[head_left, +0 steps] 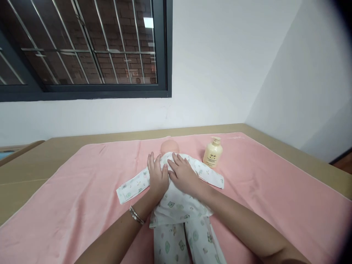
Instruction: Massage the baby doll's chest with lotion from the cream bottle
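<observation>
A baby doll (pixel 169 146) lies on a pink cloth, dressed in a white printed long-sleeved top (pixel 178 201) and matching trousers (pixel 200 238). Only the rounded top of its head shows above the collar. Both sleeves are spread out to the sides. My left hand (pixel 158 176) rests on the upper left of the top, fingers stretched out, with a silver bangle on the wrist. Beside it my right hand (pixel 184 174) lies flat on the upper chest or back area, fingers extended. The hands nearly meet at the middle, and neither grips the fabric.
A cream pump bottle (pixel 212 153) stands right of the doll's head, close to the right sleeve. The pink cloth (pixel 264 190) covers most of a tan tabletop (pixel 35 172). White walls (pixel 214 66) and a dark-framed barred window (pixel 169 55) rise behind.
</observation>
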A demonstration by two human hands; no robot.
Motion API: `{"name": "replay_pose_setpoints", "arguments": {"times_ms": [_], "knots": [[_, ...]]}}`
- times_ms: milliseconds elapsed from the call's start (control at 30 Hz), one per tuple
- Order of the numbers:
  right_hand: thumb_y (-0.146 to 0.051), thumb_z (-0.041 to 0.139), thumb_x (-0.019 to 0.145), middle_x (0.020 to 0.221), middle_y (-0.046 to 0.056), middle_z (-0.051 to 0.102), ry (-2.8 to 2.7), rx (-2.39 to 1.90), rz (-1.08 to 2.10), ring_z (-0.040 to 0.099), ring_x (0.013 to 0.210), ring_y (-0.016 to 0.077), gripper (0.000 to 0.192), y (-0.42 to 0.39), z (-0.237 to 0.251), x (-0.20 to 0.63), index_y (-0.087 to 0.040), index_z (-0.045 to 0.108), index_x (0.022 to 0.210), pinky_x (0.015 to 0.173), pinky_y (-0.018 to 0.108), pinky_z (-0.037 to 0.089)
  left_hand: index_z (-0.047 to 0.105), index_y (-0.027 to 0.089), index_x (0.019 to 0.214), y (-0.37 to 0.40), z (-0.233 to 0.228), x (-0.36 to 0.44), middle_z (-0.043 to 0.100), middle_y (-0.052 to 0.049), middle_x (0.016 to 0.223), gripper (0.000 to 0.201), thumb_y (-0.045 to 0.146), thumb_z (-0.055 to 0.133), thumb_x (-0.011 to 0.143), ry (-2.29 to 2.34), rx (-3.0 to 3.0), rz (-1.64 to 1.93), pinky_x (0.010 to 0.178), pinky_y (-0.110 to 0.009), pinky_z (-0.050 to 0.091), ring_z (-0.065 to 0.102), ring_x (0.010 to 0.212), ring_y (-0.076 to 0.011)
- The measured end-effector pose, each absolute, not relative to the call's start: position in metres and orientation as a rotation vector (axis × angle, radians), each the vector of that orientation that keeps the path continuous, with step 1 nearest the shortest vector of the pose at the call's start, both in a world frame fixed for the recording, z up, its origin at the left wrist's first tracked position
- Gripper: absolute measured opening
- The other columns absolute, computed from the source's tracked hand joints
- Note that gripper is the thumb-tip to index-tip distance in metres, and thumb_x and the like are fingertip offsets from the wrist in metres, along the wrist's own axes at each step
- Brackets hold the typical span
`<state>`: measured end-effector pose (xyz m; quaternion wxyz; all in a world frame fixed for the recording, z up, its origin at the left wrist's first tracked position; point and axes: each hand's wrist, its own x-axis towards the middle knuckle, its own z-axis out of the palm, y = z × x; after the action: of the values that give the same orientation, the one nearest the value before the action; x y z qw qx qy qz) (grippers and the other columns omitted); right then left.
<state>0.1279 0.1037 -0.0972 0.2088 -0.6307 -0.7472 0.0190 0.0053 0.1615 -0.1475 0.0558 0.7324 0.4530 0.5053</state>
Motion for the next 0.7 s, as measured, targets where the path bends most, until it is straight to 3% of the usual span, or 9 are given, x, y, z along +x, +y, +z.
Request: {"name": "replay_pose_setpoints", "arguments": {"times_ms": [167, 333, 500, 600, 700], "knots": [[-0.029, 0.040, 0.093, 0.154, 0.013, 0.020, -2.127, -1.605, 0.185, 0.018, 0.141, 0.0288, 0.049, 0.090, -0.061, 0.147, -0.018, 0.040, 0.140, 0.111, 0.048, 0.025, 0.043, 0.012, 0.134, 0.159, -0.141, 0.005, 0.030, -0.015, 0.150, 0.045, 0.029, 0.028, 0.095, 1.392, 2.333, 1.166, 0.114, -0.048, 0.026, 0.022, 0.142, -0.0256], [-0.044, 0.037, 0.095, 0.155, 0.004, 0.018, -1.983, -1.627, 0.161, 0.019, 0.142, 0.0269, 0.053, 0.048, -0.001, 0.196, -0.028, 0.031, 0.146, 0.113, 0.048, 0.025, 0.047, 0.013, 0.133, 0.145, -0.118, 0.007, 0.033, -0.014, 0.149, 0.047, 0.033, 0.031, 0.094, 1.515, 2.641, 0.844, 0.115, -0.057, 0.011, 0.016, 0.143, -0.0319], [-0.050, 0.035, 0.095, 0.149, 0.002, 0.035, -1.636, -1.775, 0.079, 0.031, 0.137, 0.0268, 0.054, 0.020, 0.030, 0.261, -0.030, 0.031, 0.145, 0.110, 0.048, 0.031, 0.036, 0.015, 0.142, 0.119, -0.090, 0.020, 0.015, -0.014, 0.156, 0.067, 0.049, 0.047, 0.086, 1.250, 2.688, 0.563, 0.114, -0.057, 0.008, 0.000, 0.144, -0.0334], [-0.050, 0.033, 0.095, 0.147, 0.003, 0.038, -1.453, -1.894, 0.072, 0.035, 0.135, 0.0273, 0.055, 0.019, 0.032, 0.289, -0.030, 0.031, 0.145, 0.108, 0.049, 0.034, 0.030, 0.023, 0.145, 0.106, -0.071, 0.045, 0.010, -0.007, 0.157, 0.069, 0.053, 0.047, 0.085, 0.908, 2.446, 0.434, 0.114, -0.056, 0.007, -0.002, 0.144, -0.0310], [-0.048, 0.031, 0.095, 0.150, 0.004, 0.033, -1.434, -1.972, 0.138, 0.031, 0.137, 0.0265, 0.056, 0.027, 0.027, 0.305, -0.025, 0.029, 0.146, 0.109, 0.048, 0.032, 0.034, 0.027, 0.143, 0.105, -0.048, 0.085, 0.022, -0.002, 0.155, 0.062, 0.056, 0.039, 0.089, 0.715, 1.891, 0.501, 0.117, -0.044, 0.010, 0.008, 0.144, -0.0244]]}}
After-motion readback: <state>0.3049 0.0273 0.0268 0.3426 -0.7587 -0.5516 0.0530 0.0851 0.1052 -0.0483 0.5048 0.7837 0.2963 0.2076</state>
